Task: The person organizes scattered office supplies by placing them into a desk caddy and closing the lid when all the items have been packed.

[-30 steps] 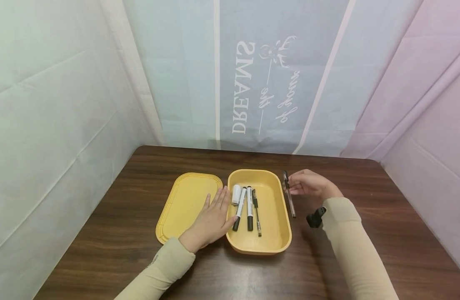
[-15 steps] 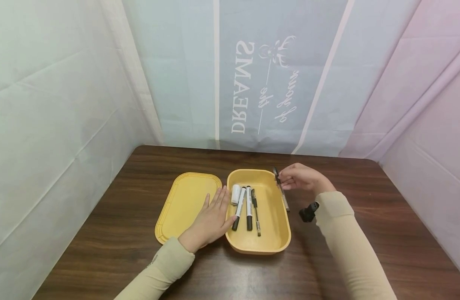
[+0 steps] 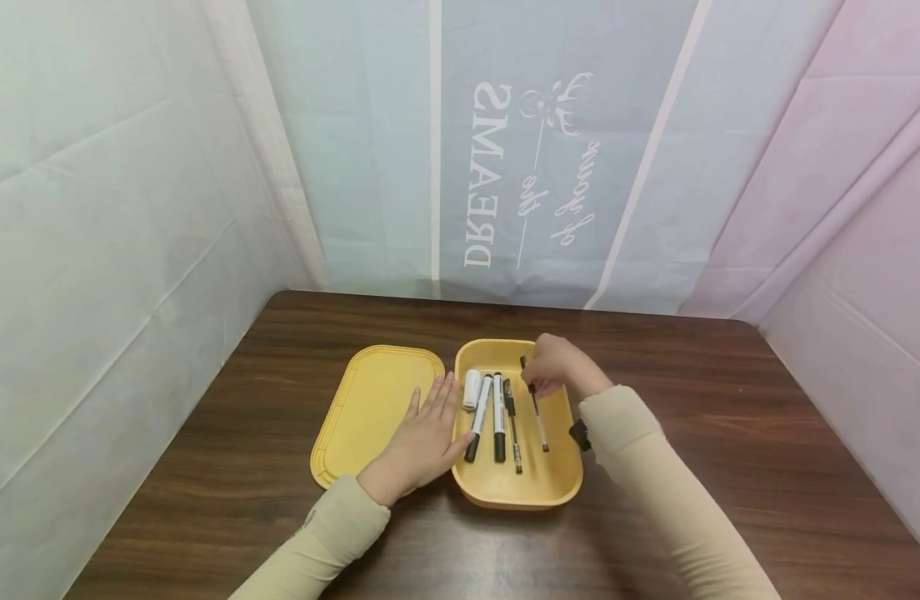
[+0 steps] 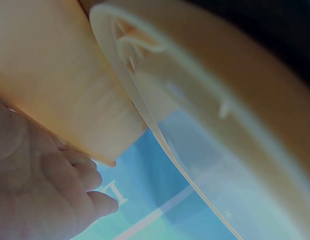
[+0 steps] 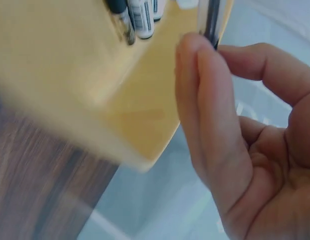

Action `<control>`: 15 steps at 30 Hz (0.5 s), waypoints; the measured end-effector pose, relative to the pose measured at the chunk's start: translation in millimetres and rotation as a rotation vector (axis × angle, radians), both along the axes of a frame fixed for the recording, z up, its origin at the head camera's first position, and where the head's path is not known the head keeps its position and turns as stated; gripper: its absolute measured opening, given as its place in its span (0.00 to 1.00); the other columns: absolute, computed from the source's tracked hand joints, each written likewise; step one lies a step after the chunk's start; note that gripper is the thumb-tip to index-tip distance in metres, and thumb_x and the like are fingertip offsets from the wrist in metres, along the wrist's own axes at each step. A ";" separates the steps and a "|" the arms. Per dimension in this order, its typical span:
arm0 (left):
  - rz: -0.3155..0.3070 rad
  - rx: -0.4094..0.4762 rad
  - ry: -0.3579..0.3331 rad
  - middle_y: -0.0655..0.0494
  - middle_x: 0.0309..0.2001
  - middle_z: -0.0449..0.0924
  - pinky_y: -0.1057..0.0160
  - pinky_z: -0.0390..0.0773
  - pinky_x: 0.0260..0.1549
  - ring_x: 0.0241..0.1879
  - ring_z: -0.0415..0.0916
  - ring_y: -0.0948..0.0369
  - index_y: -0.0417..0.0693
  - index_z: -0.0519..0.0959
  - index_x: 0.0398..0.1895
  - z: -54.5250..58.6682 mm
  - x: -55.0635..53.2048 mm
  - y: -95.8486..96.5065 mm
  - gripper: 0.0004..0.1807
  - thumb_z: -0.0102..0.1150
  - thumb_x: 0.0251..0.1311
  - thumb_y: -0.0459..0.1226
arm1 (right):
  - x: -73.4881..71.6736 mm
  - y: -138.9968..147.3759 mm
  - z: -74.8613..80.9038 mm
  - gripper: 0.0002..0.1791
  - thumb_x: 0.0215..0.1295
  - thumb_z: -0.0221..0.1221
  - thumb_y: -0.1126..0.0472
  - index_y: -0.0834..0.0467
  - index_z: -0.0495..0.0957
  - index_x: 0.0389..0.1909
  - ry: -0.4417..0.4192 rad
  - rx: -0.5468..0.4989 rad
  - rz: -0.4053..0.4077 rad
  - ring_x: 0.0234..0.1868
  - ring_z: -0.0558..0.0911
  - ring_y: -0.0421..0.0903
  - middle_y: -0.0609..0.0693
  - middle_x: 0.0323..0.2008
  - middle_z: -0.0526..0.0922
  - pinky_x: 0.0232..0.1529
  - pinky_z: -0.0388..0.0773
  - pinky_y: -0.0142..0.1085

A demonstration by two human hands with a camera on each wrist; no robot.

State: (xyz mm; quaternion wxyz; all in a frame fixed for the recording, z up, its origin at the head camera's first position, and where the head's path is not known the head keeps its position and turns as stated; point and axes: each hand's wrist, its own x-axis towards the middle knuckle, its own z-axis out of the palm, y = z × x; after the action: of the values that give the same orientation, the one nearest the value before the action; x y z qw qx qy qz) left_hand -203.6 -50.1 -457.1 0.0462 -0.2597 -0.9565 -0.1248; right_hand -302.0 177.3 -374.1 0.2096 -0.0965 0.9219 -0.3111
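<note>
My right hand (image 3: 556, 367) pinches a slim black-and-clear pen (image 3: 537, 412) between thumb and fingers, over the right half of a yellow box (image 3: 572, 483). In the right wrist view the pen (image 5: 212, 22) stands between the fingertips. Left of it in the box lie another pen (image 3: 515, 433), two white markers with black ends, one upright (image 3: 499, 417) and one slanted (image 3: 484, 404), and a short white cylinder (image 3: 471, 389). My left hand (image 3: 422, 437) lies with straight fingers against the box's left wall, partly over the yellow lid (image 3: 377, 383). Whether the held pen touches the box floor, I cannot tell.
The dark wooden table (image 3: 227, 467) carries the box and lid near its middle. Pale fabric walls (image 3: 130, 208) enclose it at the left, right and back. A black wrist camera (image 3: 580, 434) sits beside the box's right rim.
My right hand has moved left with the pen, from outside the box's right rim to over its inside. The left hand has stayed in place.
</note>
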 end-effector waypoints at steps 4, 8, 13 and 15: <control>0.003 0.012 -0.003 0.37 0.73 0.43 0.41 0.43 0.67 0.72 0.41 0.45 0.30 0.49 0.72 0.6 -0.6 -0.1 0.39 0.40 0.71 0.51 | 2.9 -16.2 -3.6 0.23 0.53 0.54 0.72 0.52 0.57 0.06 0.054 0.132 0.005 0.10 0.76 0.44 0.48 0.06 0.66 0.24 0.81 0.42; 0.000 0.014 -0.004 0.37 0.73 0.44 0.41 0.44 0.66 0.72 0.41 0.45 0.30 0.50 0.72 1.6 0.0 -0.2 0.39 0.40 0.71 0.51 | 4.7 -27.1 -9.0 0.23 0.53 0.54 0.72 0.52 0.58 0.07 0.046 0.221 -0.018 0.10 0.76 0.43 0.48 0.06 0.68 0.17 0.73 0.34; -0.001 0.008 -0.003 0.37 0.73 0.44 0.41 0.44 0.66 0.72 0.41 0.45 0.30 0.50 0.72 3.1 0.6 -0.1 0.38 0.40 0.71 0.51 | 5.6 -33.2 -19.1 0.23 0.46 0.50 0.75 0.51 0.54 0.06 0.090 0.305 -0.008 0.06 0.65 0.39 0.45 0.04 0.61 0.12 0.58 0.29; 0.001 0.012 -0.004 0.37 0.73 0.44 0.41 0.45 0.66 0.72 0.42 0.45 0.30 0.50 0.72 3.2 0.1 -0.1 0.38 0.40 0.71 0.51 | 5.8 -34.3 -24.6 0.22 0.42 0.49 0.77 0.52 0.52 0.06 0.131 0.323 0.001 0.06 0.60 0.38 0.45 0.04 0.57 0.11 0.54 0.29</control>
State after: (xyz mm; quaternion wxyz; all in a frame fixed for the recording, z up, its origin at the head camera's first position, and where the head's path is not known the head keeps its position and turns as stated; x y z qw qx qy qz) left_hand -203.5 -50.2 -453.9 0.0460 -0.2588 -0.9559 -0.1309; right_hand -296.1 142.9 -398.7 0.1618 -0.0820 0.9716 -0.1518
